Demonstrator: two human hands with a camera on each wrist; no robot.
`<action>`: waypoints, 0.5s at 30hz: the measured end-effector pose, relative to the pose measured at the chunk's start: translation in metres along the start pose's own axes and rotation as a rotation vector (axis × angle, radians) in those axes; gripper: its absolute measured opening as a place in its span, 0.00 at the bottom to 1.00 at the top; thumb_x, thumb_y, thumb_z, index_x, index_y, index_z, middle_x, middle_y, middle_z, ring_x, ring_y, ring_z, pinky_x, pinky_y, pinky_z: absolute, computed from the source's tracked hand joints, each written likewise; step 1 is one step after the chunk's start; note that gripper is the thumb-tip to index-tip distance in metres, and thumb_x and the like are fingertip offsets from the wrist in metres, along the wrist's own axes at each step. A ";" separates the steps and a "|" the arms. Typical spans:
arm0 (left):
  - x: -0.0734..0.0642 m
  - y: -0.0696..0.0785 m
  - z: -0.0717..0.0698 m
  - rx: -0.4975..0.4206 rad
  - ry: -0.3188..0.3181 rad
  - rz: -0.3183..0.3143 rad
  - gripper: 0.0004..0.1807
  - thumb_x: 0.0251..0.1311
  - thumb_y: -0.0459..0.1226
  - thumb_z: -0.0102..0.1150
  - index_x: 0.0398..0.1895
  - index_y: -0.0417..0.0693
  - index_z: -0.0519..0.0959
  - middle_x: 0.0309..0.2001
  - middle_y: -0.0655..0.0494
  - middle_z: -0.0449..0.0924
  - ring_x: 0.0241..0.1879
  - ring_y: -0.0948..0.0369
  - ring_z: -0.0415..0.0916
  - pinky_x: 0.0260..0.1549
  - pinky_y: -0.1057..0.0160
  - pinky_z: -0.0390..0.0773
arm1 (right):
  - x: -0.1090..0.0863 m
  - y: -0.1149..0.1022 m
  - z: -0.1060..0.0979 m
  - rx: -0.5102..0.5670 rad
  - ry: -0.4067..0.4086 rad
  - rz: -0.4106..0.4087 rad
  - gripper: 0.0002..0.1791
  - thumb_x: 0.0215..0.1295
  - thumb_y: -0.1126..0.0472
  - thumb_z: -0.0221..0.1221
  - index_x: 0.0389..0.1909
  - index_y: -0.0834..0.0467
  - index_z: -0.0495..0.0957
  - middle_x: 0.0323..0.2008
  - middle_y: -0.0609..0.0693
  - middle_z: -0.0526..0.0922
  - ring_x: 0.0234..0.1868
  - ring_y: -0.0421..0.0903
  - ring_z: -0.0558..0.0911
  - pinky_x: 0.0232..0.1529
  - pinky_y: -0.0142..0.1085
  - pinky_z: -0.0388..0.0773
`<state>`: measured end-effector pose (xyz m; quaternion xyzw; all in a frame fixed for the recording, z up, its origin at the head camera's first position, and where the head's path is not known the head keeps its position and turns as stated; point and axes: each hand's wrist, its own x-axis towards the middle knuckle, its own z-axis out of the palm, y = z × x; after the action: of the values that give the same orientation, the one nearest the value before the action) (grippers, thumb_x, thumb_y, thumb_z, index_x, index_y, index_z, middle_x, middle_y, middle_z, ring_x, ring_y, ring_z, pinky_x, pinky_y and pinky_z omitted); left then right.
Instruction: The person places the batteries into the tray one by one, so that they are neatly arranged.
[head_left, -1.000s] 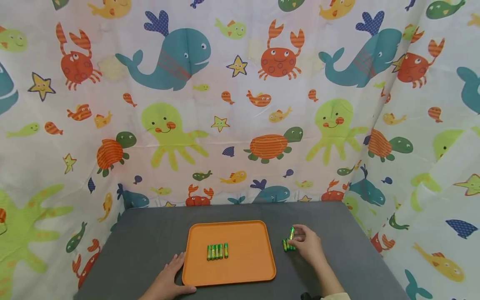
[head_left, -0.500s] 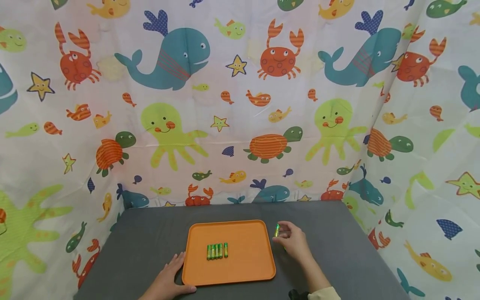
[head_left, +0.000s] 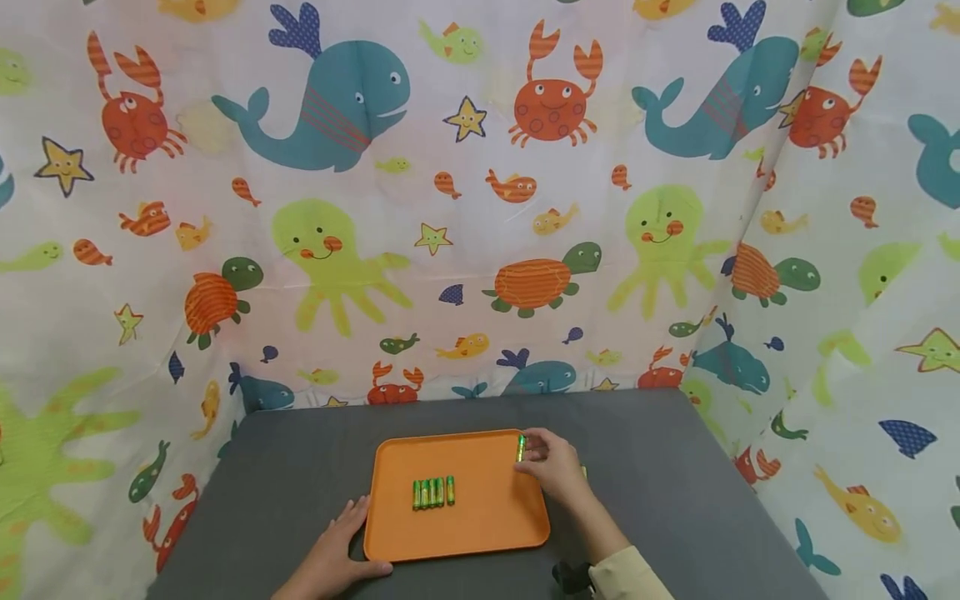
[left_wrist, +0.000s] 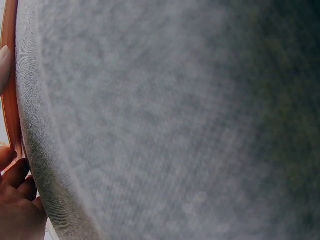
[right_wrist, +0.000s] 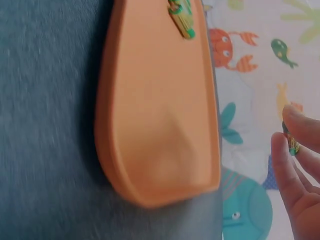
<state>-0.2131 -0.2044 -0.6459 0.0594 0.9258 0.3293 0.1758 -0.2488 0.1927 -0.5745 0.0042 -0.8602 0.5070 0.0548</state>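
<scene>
A green-and-gold battery [head_left: 521,448] is pinched between the thumb and fingers of my right hand [head_left: 555,467], over the right side of the orange tray [head_left: 487,533]. The right wrist view shows the same battery [right_wrist: 291,141] between the fingertips, partly covered by them. Inside the tray, left of its middle, several matching batteries [head_left: 432,492] lie side by side in a row. My left hand [head_left: 337,546] rests against the tray's left front corner, fingers along the left side and thumb at the front edge. In the left wrist view, its fingers [left_wrist: 15,175] touch the tray rim [left_wrist: 10,115].
Just behind my right wrist, a sliver of another green battery [head_left: 584,472] shows on the table; my hand hides the rest there. The grey table [head_left: 660,467] extends around the tray. A curtain printed with sea animals [head_left: 450,250] stands at the back and sides.
My right hand has carried the battery leftward from the small group right of the tray to above the tray's right side. My left hand has stayed at the tray. The head view has tilted slightly.
</scene>
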 end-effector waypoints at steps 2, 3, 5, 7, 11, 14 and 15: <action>0.001 0.000 -0.001 0.006 0.009 0.006 0.69 0.38 0.66 0.76 0.81 0.46 0.53 0.79 0.40 0.53 0.78 0.37 0.45 0.72 0.29 0.46 | 0.002 -0.004 0.005 0.001 -0.021 -0.020 0.28 0.53 0.67 0.75 0.56 0.60 0.81 0.43 0.54 0.85 0.38 0.45 0.85 0.37 0.37 0.87; 0.002 0.000 -0.001 0.008 0.011 0.007 0.70 0.38 0.66 0.76 0.81 0.46 0.52 0.79 0.40 0.53 0.79 0.38 0.45 0.73 0.30 0.46 | 0.002 -0.005 0.008 0.005 -0.035 -0.020 0.27 0.53 0.67 0.75 0.56 0.60 0.80 0.43 0.54 0.85 0.39 0.45 0.85 0.37 0.37 0.87; 0.002 0.000 -0.001 0.020 0.005 0.007 0.70 0.38 0.66 0.76 0.81 0.46 0.52 0.79 0.39 0.52 0.78 0.38 0.45 0.73 0.30 0.46 | 0.001 -0.006 0.015 0.010 -0.064 -0.018 0.27 0.54 0.67 0.75 0.56 0.59 0.80 0.44 0.55 0.84 0.39 0.45 0.85 0.37 0.37 0.87; 0.000 0.000 -0.001 0.020 -0.001 0.001 0.70 0.38 0.66 0.76 0.81 0.45 0.52 0.79 0.38 0.52 0.78 0.37 0.45 0.72 0.29 0.46 | -0.001 -0.006 0.024 0.011 -0.097 -0.022 0.27 0.54 0.67 0.75 0.56 0.58 0.80 0.44 0.55 0.84 0.39 0.45 0.85 0.36 0.37 0.87; -0.002 -0.002 0.000 0.015 0.001 -0.013 0.70 0.38 0.66 0.76 0.81 0.45 0.53 0.79 0.37 0.53 0.78 0.36 0.45 0.72 0.28 0.46 | -0.004 -0.009 0.046 0.032 -0.151 -0.032 0.28 0.54 0.67 0.74 0.57 0.58 0.80 0.45 0.56 0.83 0.39 0.45 0.84 0.36 0.38 0.86; 0.000 -0.003 0.001 0.020 0.008 -0.015 0.70 0.37 0.67 0.76 0.81 0.45 0.53 0.79 0.38 0.53 0.78 0.36 0.46 0.72 0.29 0.47 | -0.004 -0.013 0.060 0.046 -0.176 -0.035 0.27 0.54 0.67 0.74 0.57 0.59 0.79 0.45 0.57 0.83 0.39 0.46 0.84 0.36 0.39 0.86; 0.001 -0.003 0.002 0.023 0.012 -0.010 0.70 0.37 0.67 0.76 0.81 0.45 0.54 0.79 0.38 0.53 0.78 0.37 0.46 0.72 0.29 0.47 | -0.004 -0.014 0.064 0.047 -0.181 -0.037 0.27 0.54 0.67 0.75 0.56 0.59 0.80 0.45 0.57 0.83 0.39 0.46 0.84 0.36 0.39 0.85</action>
<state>-0.2132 -0.2058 -0.6493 0.0550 0.9309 0.3180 0.1712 -0.2502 0.1294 -0.5933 0.0671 -0.8494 0.5234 -0.0139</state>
